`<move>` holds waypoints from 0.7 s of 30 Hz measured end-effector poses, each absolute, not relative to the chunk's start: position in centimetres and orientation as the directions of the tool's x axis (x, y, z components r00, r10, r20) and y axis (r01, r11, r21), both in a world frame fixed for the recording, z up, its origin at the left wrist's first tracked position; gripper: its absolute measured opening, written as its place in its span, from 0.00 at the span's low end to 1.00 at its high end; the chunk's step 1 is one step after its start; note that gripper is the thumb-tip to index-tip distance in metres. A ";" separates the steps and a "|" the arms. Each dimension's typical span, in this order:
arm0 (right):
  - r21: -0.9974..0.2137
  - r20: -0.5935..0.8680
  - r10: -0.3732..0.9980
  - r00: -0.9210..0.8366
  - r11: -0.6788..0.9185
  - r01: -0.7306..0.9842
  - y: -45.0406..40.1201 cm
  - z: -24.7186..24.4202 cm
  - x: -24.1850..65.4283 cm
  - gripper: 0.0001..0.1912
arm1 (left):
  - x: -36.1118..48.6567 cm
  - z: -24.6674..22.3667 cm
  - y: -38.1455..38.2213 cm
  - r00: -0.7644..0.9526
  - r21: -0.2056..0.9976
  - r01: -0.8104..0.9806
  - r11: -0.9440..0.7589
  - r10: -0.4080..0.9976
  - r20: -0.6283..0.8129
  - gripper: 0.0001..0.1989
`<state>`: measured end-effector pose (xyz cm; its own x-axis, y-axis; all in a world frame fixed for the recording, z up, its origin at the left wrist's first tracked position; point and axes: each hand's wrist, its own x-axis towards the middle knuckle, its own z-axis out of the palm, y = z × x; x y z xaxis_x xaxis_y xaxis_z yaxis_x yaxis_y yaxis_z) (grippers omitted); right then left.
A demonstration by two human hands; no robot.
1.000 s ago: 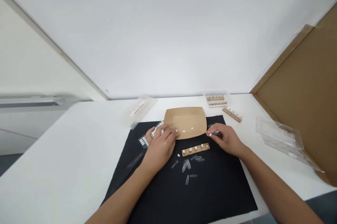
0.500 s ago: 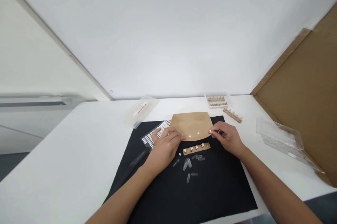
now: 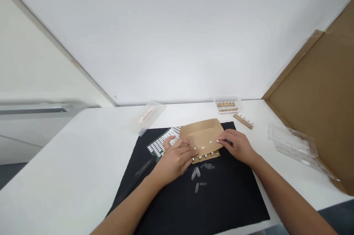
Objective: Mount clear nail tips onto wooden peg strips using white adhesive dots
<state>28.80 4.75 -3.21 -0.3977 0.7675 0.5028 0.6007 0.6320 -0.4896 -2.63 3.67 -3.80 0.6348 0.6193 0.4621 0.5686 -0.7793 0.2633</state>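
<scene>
My left hand (image 3: 175, 157) grips the lower left edge of a curved brown card (image 3: 203, 132), its fingers closed. Small white oval pieces (image 3: 202, 147) lie in a row along the card's near edge. At the card's right side, my right hand (image 3: 237, 146) is closed in a pinch, with a white oval piece (image 3: 217, 141) at its fingertips. Partly covered by the card is a wooden strip (image 3: 206, 159) with small metal holders topped in white. Clear false nail tips (image 3: 196, 173) lie scattered on the black mat (image 3: 210, 205) nearer me.
A sheet of white ovals (image 3: 160, 143) lies left of the card. Behind are a clear lid (image 3: 148, 117), an open plastic box (image 3: 228, 106) holding strips, and another strip (image 3: 243, 121). Clear plastic boxes (image 3: 295, 144) stand at the right, near a cardboard wall (image 3: 318, 106).
The card's near edge has come down toward me and now overlaps the wooden strip. My left hand has shifted slightly right and nearer; my right hand has moved slightly left.
</scene>
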 end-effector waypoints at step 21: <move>-0.593 0.499 0.774 -0.390 0.633 0.497 3.8 -1.6 27.8 0.09 | -3.2 -0.6 3.1 0.684 0.221 0.477 -0.850 0.517 0.515 0.22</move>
